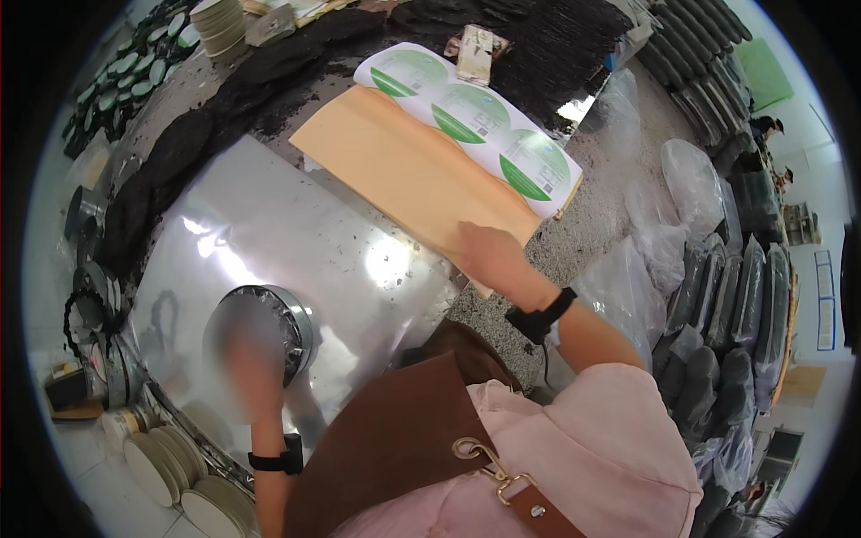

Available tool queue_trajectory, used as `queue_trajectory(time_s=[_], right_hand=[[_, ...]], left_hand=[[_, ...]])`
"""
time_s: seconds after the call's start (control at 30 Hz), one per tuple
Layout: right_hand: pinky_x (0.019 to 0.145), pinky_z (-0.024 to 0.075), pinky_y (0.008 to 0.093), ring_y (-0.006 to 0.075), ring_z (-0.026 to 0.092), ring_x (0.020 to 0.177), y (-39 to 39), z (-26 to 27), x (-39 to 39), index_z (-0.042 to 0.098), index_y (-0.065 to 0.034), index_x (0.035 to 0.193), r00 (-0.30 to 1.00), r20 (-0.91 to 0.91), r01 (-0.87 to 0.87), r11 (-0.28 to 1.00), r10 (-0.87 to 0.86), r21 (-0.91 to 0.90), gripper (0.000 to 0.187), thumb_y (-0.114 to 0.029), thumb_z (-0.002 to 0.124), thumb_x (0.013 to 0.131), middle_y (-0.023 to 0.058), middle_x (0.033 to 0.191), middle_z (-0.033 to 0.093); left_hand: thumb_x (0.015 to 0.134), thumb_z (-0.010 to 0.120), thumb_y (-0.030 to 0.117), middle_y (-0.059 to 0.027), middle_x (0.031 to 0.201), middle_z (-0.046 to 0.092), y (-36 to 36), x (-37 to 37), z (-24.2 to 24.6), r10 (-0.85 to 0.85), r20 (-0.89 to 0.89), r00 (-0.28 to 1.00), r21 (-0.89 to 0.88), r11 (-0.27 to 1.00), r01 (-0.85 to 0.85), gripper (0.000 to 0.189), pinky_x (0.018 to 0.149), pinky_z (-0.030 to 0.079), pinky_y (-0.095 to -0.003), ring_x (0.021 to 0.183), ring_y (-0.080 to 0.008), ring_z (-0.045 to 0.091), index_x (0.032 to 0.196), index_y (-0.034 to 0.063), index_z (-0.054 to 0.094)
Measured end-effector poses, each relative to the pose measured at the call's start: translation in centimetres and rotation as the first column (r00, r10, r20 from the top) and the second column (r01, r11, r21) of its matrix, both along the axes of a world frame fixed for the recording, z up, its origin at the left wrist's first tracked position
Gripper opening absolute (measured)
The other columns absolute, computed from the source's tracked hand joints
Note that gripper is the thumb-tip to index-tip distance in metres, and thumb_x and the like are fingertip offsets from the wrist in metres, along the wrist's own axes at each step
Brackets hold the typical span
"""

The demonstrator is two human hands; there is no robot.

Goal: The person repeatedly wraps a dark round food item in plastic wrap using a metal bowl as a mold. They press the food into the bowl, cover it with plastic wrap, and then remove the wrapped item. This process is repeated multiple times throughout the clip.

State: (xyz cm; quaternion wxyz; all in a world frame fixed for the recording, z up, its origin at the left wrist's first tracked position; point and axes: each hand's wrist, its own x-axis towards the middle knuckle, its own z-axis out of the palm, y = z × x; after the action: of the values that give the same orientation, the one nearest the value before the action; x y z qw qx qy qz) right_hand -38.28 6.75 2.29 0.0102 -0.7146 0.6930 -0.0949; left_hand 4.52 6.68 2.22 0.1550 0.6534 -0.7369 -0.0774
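My left hand (249, 356), blurred, is over a round metal ring (308, 329) on a shiny metal sheet (343, 262). Inside the ring, dark material under clear film shows past the hand; the fingers' grip cannot be made out. At the near edge of a yellow-tan backing paper (403, 161), my right hand (494, 259) touches the surface with bent fingers. A corner of paper juts out just below this hand. Beyond the backing lie white sheets of round green-and-white labels (464, 114), which bear print and curl at their far left end.
A whitish block (475, 54) rests at the labels' far edge. Dark fibrous material (181, 148) lines the table's back and left. Stacks of pale discs (161, 464) stand lower left. Clear plastic bags (619, 289) and wrapped dark packs (746, 289) are on the right. Other people are at the far right.
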Motion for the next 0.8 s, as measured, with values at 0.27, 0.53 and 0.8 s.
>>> queue_trajectory(time_s=[0.27, 0.53, 0.8], right_hand=[[0.067, 0.0519, 0.0378, 0.0296, 0.067, 0.071, -1.9, 2.9, -11.2, 0.071, -0.0022, 0.089, 0.858, 0.353, 0.277, 0.915, -0.373, 0.293, 0.036, -0.036, 0.075, 0.078, 0.0190, 0.079, 0.069], [0.071, 0.0522, 0.0360, 0.0256, 0.069, 0.077, -1.3, 0.2, -12.7, 0.070, 0.0057, 0.100, 0.668, 0.582, 0.372, 0.885, -0.464, 0.279, 0.049, -0.040, 0.073, 0.082, 0.0189, 0.086, 0.072], [0.074, 0.0516, 0.0363, 0.0301, 0.069, 0.080, -1.0, 0.0, -12.2, 0.071, 0.0048, 0.094, 0.702, 0.498, 0.395, 0.860, -0.509, 0.322, 0.057, -0.051, 0.058, 0.090, 0.0212, 0.085, 0.071]], left_hand=[[0.095, 0.050, 0.012, -0.0185, 0.138, 0.051, -0.5, 1.4, -2.3, -0.209, 0.026, 0.978, -0.064, 0.976, 0.210, 0.044, 0.110, 0.034, -0.0437, 0.128, -0.0348, 0.046, 0.137, -0.0005, 0.048], [0.094, 0.056, 0.015, -0.0175, 0.138, 0.051, -0.4, 1.9, -4.3, -0.137, -0.140, 0.981, -0.101, 0.987, 0.123, 0.047, 0.109, 0.037, -0.0422, 0.128, -0.0326, 0.048, 0.138, 0.0008, 0.046], [0.095, 0.055, 0.015, -0.0176, 0.141, 0.048, -0.4, 2.1, -4.1, -0.174, -0.036, 0.984, -0.132, 0.977, 0.168, 0.048, 0.112, 0.034, -0.0425, 0.131, -0.0324, 0.044, 0.139, 0.0002, 0.044]])
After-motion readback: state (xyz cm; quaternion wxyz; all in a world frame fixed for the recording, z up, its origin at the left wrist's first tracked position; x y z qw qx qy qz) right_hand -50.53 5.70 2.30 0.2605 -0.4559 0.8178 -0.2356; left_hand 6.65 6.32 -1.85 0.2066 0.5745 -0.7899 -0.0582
